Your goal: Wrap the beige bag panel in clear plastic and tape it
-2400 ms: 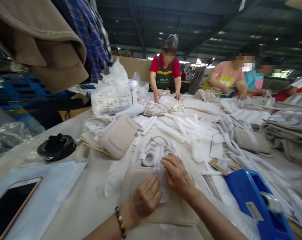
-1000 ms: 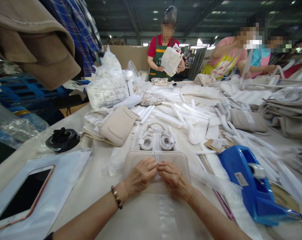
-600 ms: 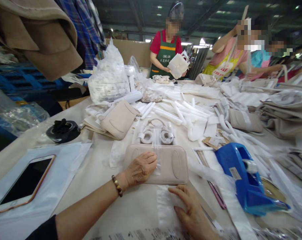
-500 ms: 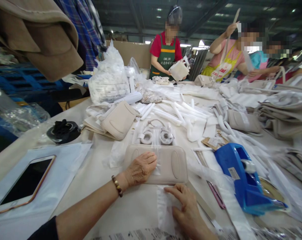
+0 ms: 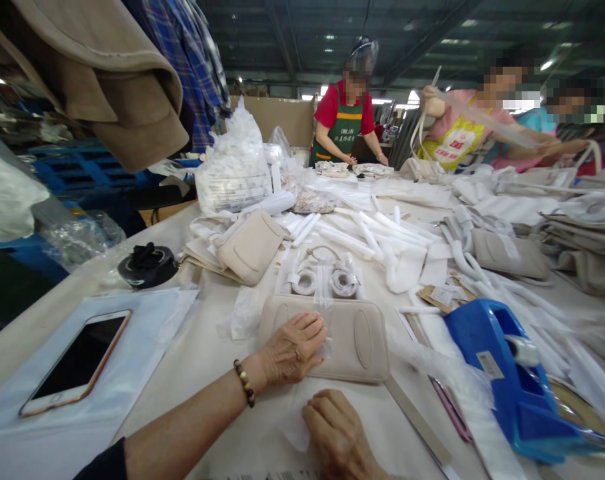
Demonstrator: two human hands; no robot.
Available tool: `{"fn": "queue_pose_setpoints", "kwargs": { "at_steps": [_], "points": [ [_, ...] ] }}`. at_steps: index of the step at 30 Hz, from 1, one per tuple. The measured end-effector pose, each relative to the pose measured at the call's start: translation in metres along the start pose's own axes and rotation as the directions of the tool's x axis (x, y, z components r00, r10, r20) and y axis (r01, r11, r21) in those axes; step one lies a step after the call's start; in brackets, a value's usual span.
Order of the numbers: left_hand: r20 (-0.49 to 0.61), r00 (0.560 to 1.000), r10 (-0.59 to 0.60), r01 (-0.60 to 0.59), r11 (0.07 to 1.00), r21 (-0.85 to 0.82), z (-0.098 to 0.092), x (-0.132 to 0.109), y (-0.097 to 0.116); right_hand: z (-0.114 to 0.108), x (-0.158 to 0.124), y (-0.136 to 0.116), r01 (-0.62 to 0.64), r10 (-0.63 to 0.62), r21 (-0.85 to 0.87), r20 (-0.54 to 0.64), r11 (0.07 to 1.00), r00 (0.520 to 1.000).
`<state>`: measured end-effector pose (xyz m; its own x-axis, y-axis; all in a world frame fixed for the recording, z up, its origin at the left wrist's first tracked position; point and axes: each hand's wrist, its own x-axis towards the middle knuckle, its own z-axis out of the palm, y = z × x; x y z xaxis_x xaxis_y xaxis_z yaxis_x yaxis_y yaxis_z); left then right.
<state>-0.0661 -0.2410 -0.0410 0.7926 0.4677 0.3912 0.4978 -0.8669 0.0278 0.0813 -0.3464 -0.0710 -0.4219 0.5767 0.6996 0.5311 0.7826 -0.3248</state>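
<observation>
My left hand [image 5: 293, 348] lies flat with its fingers stretched over a beige padded pouch [image 5: 355, 337] on the table, pressing a strip of clear film against it. My right hand [image 5: 336, 433] is nearer me, its fingers curled on a piece of clear plastic film [image 5: 297, 435] on the table top. Just beyond the pouch lie two rolled white straps in a clear wrap [image 5: 323, 280].
A blue tape dispenser [image 5: 513, 380] stands at the right. A phone [image 5: 77, 362] lies on a white sheet at the left, a black round object [image 5: 147, 265] behind it. More beige pouches [image 5: 251, 247], white rolled strips and bags cover the table. Several other people work at the far side.
My right hand has left the pouch and drawn back toward me onto the clear film. My left hand stays on the pouch. The person in red has put down the white bag.
</observation>
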Motion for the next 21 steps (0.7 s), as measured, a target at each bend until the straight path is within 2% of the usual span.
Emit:
{"fn": "queue_pose_setpoints", "kwargs": {
  "at_steps": [6, 10, 16, 21],
  "points": [
    [0.017, 1.0, -0.009, 0.009, 1.0, 0.002, 0.003, 0.0, -0.001, -0.014, -0.008, 0.002, 0.0, 0.0, 0.04, 0.007, 0.999, 1.0],
    [0.014, 1.0, -0.011, 0.011, 1.0, 0.0, 0.003, 0.001, -0.001, -0.013, -0.009, 0.0, 0.011, -0.011, 0.047, -0.002, 0.999, 1.0],
    [0.015, 1.0, -0.025, 0.025, 1.0, -0.013, 0.004, 0.001, -0.002, -0.015, -0.011, -0.002, 0.045, -0.047, 0.033, 0.065, 0.998, 0.997],
    [0.016, 0.999, -0.035, 0.036, 0.999, -0.034, 0.005, 0.0, -0.003, -0.022, 0.004, -0.008, 0.055, -0.055, 0.008, 0.141, 0.998, 0.988]
  ]
}}
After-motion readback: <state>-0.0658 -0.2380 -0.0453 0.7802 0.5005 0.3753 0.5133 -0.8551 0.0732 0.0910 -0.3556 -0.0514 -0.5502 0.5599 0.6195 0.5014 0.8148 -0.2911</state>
